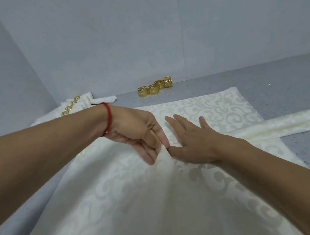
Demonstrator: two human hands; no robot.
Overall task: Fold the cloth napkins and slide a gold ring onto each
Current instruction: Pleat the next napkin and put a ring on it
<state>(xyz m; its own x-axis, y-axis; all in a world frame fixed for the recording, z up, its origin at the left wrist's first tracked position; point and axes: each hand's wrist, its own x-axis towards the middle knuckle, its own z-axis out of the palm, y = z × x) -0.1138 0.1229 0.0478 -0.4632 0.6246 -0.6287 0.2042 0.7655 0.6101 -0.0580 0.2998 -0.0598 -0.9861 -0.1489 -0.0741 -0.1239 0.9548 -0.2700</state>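
both forearms are bare, with no sleeves in view. a thin red cord bracelet (107, 118) circles the left wrist; the hands wear no gloves.

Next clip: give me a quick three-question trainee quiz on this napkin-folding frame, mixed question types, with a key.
1. True or false: the left hand pinches a fold of the spread napkin.
2. How many loose gold rings stand in the row by the back wall?
3. Multiple choice: the right hand is
A. gripping a ring
B. lying flat with straight fingers on the napkin
C. off the table

Key
1. True.
2. Four.
3. B. The finished napkins, already ringed, lie at far left.
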